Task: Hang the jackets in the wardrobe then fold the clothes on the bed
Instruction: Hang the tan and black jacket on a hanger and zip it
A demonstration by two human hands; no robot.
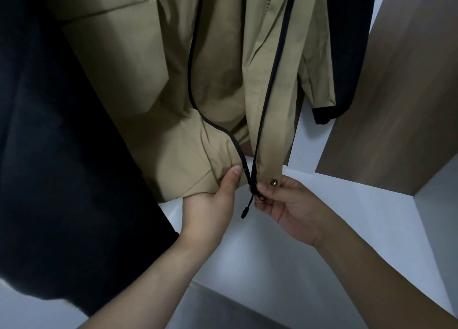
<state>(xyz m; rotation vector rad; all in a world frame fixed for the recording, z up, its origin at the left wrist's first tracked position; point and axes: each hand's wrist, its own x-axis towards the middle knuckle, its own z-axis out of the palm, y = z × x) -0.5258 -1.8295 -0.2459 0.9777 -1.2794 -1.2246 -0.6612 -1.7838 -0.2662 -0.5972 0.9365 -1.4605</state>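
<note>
Both bare forearms reached up from the bottom of the view. Her left hand (210, 199) gripped the bunched hem of the khaki cotton jacket (223, 63), thumb pressed on the cloth beside its black zipper tape (195, 55). Across from it, the right hand (285, 202) pinched the other front edge just under a brass snap button (273, 182), at the zipper's foot, where a black pull cord (247, 206) dangled. That jacket hung inside the white-walled wardrobe (371, 204), between a dark coat (49, 130) and another black garment (352, 43).
</note>
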